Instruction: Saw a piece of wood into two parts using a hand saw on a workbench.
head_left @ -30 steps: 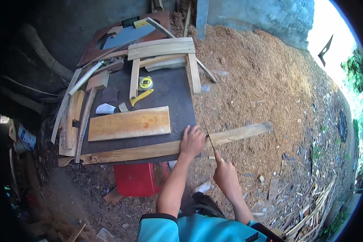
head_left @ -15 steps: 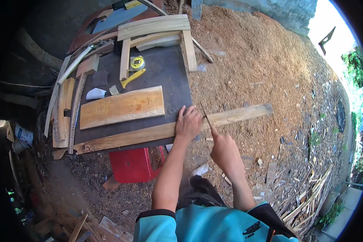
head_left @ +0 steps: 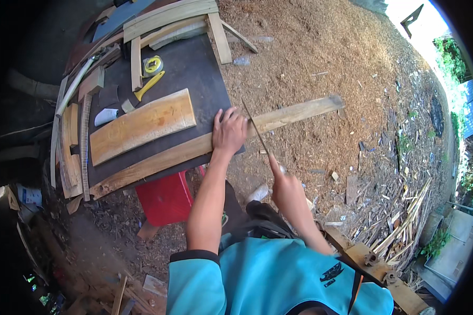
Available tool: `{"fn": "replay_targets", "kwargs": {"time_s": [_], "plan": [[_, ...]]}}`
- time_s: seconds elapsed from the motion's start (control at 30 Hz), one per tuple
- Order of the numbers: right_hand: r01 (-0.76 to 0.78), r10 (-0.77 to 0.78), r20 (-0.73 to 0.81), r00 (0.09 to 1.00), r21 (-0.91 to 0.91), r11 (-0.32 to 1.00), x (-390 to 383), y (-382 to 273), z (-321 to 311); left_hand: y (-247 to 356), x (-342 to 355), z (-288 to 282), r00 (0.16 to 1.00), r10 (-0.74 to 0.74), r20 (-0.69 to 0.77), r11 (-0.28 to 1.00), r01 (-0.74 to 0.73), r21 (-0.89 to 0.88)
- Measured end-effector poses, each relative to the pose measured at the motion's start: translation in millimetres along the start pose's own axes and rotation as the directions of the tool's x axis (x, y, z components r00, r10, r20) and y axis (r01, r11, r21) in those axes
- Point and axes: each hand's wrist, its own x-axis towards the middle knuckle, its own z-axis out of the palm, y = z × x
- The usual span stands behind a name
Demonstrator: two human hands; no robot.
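My left hand (head_left: pixel 229 132) presses on a long narrow plank (head_left: pixel 152 163) near the table edge, fingers spread over its far side. The plank juts rightward past the table. My right hand (head_left: pixel 287 190) grips the handle of a saw (head_left: pixel 260 135), whose thin blade crosses the plank just right of my left fingers. On the dark tabletop (head_left: pixel 189 68) lie a wider board (head_left: pixel 142 126), a yellow-handled brush (head_left: pixel 148 85), a yellow tape measure (head_left: pixel 153 65) and a white crumpled piece (head_left: pixel 105 116).
Wood strips (head_left: pixel 71 152) line the table's left side; a wooden frame (head_left: pixel 168 14) is at its back. A red plastic stool (head_left: pixel 163 202) sits beneath the front edge. Wood shavings (head_left: pixel 320 58) cover the ground, with offcuts (head_left: pixel 404 220) and a rusty-brown beam (head_left: pixel 373 265) at lower right.
The table and plank sit higher and further left in the picture. My right hand has drawn back toward me with the saw; my left hand stays on the plank.
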Motion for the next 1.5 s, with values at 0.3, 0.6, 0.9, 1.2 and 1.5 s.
{"fn": "replay_targets", "kwargs": {"time_s": [0.3, 0.6, 0.9, 1.2, 1.5], "plan": [[0.092, -0.082, -0.195, 0.977, 0.048, 0.995, 71, 21, 29, 12, 8, -1, 0.995, 0.005, 0.097, 1.000, -0.005, 0.007], [0.237, -0.218, -0.294, 0.931, 0.028, 0.971, 40, 39, 73, -3, 0, -6, 0.998, -0.021, 0.060, 0.999, 0.019, 0.033], [0.139, -0.145, -0.175, 0.974, -0.048, 0.989, 81, 10, 36, 7, 2, -3, 0.996, -0.029, 0.086, 0.999, 0.028, 0.015], [0.029, -0.035, -0.090, 0.995, -0.059, 0.998, 54, 10, 23, 2, 4, 1, 1.000, 0.009, 0.024, 1.000, -0.008, -0.028], [0.000, 0.000, -0.009, 1.000, -0.002, 1.000, 39, -4, 14, -4, -3, 4, 0.999, -0.024, 0.033, 1.000, 0.025, -0.012]]}}
